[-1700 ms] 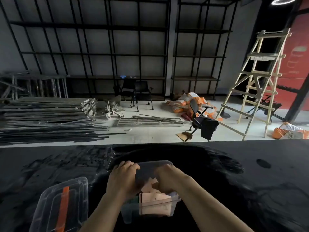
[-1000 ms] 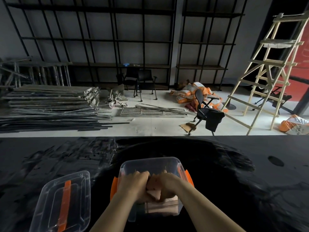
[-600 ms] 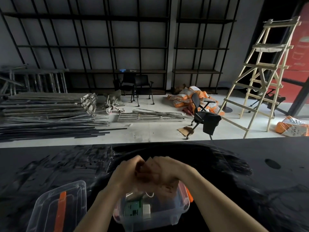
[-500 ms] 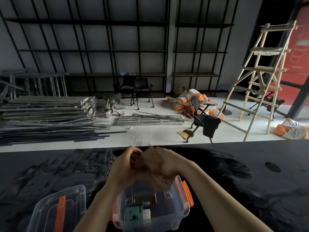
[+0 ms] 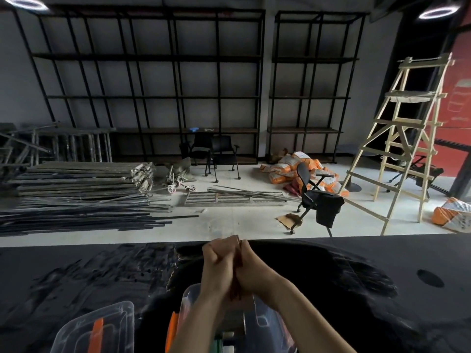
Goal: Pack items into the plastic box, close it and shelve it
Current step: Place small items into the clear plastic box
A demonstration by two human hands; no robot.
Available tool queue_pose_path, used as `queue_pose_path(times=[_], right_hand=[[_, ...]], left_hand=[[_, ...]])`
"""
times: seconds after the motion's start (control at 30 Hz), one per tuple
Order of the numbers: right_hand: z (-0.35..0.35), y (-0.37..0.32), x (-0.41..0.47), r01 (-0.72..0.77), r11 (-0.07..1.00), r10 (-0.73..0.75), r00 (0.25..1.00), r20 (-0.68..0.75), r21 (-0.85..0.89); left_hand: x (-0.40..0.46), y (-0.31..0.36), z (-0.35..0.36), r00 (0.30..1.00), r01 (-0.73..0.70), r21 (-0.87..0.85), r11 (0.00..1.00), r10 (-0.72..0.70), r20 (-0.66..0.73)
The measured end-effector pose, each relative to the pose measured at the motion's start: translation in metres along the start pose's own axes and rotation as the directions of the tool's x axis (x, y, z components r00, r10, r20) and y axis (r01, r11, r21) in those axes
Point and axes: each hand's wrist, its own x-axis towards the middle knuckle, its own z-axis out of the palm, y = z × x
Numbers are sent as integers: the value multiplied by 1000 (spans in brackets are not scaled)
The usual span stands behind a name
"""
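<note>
Left hand [image 5: 219, 261] and right hand [image 5: 251, 267] pressed together above the table, fingers curled shut around a thin brownish piece [image 5: 238, 253] sandwiched between the palms; only its edge shows, so what it is cannot be told. Both hands raised just over the plastic box [image 5: 190, 299], which stands open on the black table [image 5: 382, 289] directly under the wrists. Inside the box, something green and white [image 5: 224, 340], mostly hidden by the forearms. Clear lid [image 5: 102, 329] with its orange strip lies apart, to the left of the box.

Step in hand, by my reading: packing, with the piece being squeezed or folded flat. Next move likely calls for lowering it into the box clear of the rim, then fetching the lid. Empty black shelving [image 5: 153, 98] stands well away across the floor.
</note>
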Motion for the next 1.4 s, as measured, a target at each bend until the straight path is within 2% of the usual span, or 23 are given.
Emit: queue_pose_path(times=[0.13,0.23,0.3,0.37,0.43,0.5,0.6,0.7,0.73,0.8,0.9,0.97,1.03,1.1,1.2,1.3,1.4], right_hand=[[2,8,3,25,1000,-25,997,73,6],[-3,16,1,9,985,2,998,-65,174],[-2,18,0,-18,956,53,992,-112,291],[2,15,-1,-37,930,95,985,-143,366],[9,12,-3,-87,879,169,976,-136,469],[18,9,-4,-123,797,224,970,-99,592],[35,2,3,-25,665,251,949,-191,747],[40,-6,14,70,586,372,862,-345,807],[39,-7,16,107,574,381,842,-381,811],[34,-5,18,161,579,328,851,-410,799],[28,2,15,157,668,211,897,-388,727],[24,10,16,160,800,115,905,-409,579],[21,15,19,194,921,-30,900,-436,337],[26,15,20,219,960,-137,911,-390,175],[40,10,20,240,946,-151,920,-361,218],[46,9,20,247,911,-94,905,-415,331],[49,9,18,280,883,-117,909,-400,376]], left_hand=[[-4,6,-1,995,49,-39,998,-45,88],[-7,12,-9,984,-119,15,993,116,138],[-6,14,-11,963,-265,111,958,257,80],[1,15,-13,940,-321,155,934,334,-65],[10,22,-14,914,-310,64,949,316,-254],[18,28,-13,891,-320,-75,944,273,-363],[17,30,-4,880,-351,-113,930,286,-379],[8,22,4,921,-285,-211,935,206,-332],[5,19,3,940,-255,-239,937,182,-289],[1,16,-2,969,-208,-282,937,157,-192],[6,20,-18,971,-213,-202,956,184,-152],[11,23,-29,962,-246,-102,964,230,-150],[13,25,-35,957,-269,-19,963,265,-117],[11,24,-33,947,-312,79,947,316,-53],[7,22,-24,954,-299,68,952,296,44],[5,19,-19,966,-258,32,966,257,35],[2,18,-14,971,-223,12,975,222,88]])
